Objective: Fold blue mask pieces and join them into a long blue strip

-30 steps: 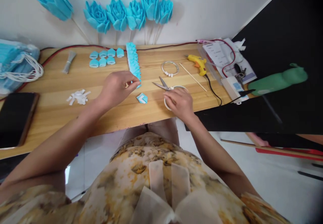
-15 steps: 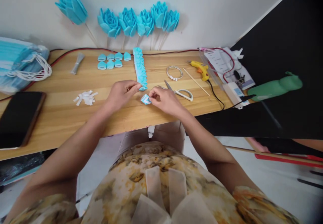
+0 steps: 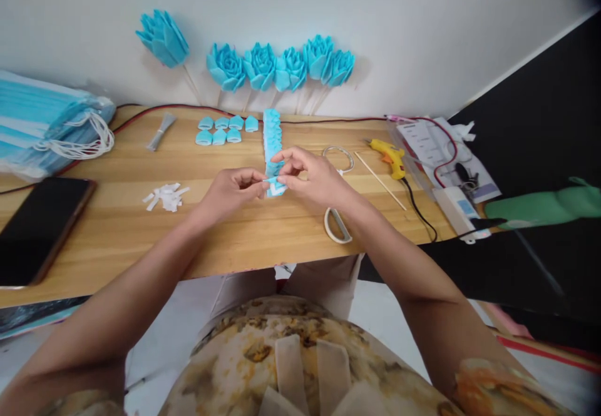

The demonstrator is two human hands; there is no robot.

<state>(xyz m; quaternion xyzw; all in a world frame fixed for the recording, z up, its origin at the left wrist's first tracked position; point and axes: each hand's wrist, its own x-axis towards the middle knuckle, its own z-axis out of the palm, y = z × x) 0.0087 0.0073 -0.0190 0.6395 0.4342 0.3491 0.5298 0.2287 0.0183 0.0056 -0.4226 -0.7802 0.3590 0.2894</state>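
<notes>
Between my two hands is a small blue-and-white folded fabric piece [image 3: 276, 187]. My left hand [image 3: 232, 192] pinches its left edge between thumb and fingertips. On the other side my right hand [image 3: 310, 175] grips it with thumb and fingers, some of the fabric being hidden by them. Just behind is an overlapping row of blue folded petals [image 3: 272, 133], whose near end the right fingers partly cover. Several loose blue petals [image 3: 220, 137] lie in two rows to the left. Scissors [image 3: 338, 225] show only a handle under my right forearm.
Blue fabric flowers [image 3: 260, 69] on sticks lean along the wall. At right are a tape ring [image 3: 345, 152], a thin stick [image 3: 380, 181], a yellow glue gun [image 3: 389, 156] and a green bottle [image 3: 544, 206]. At left lie white scraps [image 3: 166, 197], a phone [image 3: 42, 228] and bagged masks [image 3: 47, 116].
My hands have come together on the fabric piece, which the right hand alone held before. The right hand has turned and risen slightly; the scissors have become mostly covered. The whole view has shifted.
</notes>
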